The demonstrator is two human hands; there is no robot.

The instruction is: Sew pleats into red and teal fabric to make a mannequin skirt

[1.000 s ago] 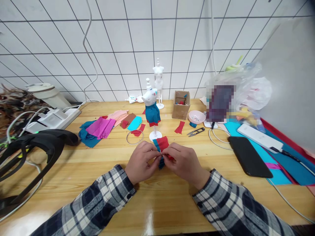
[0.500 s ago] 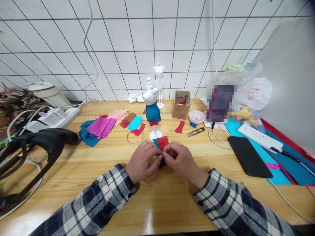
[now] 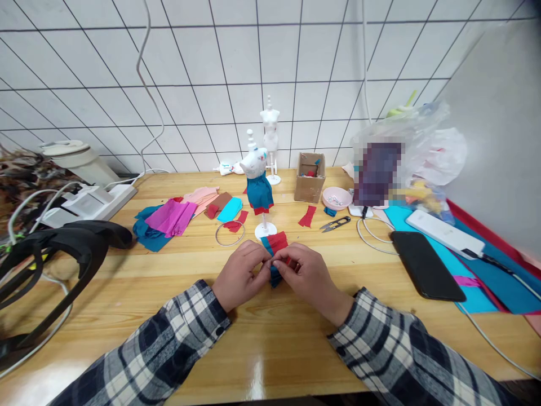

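A piece of red and teal fabric (image 3: 276,242) is pinched between my two hands, low over the wooden table. My left hand (image 3: 245,272) closes thumb against fingertips at its near left side. From the right, my right hand (image 3: 307,276) grips it the same way, and the fingertips of both hands almost meet. Much of the fabric is hidden under the fingers. Just beyond stands a small white mannequin (image 3: 255,162) in a teal skirt with a red hem (image 3: 260,193). Thread snips (image 3: 336,224) and a red scrap (image 3: 307,216) lie to the right.
A bare mannequin (image 3: 270,125), a cardboard box (image 3: 310,179) and a pink bowl of beads (image 3: 337,198) stand behind. Coloured fabric pieces (image 3: 173,219) and a metal ring (image 3: 230,233) lie left. A black phone (image 3: 426,265) lies right, a black headset frame (image 3: 84,248) far left.
The view has shifted slightly. My fingertips have drawn closer together on the fabric, and the right hand has moved a little to the left.
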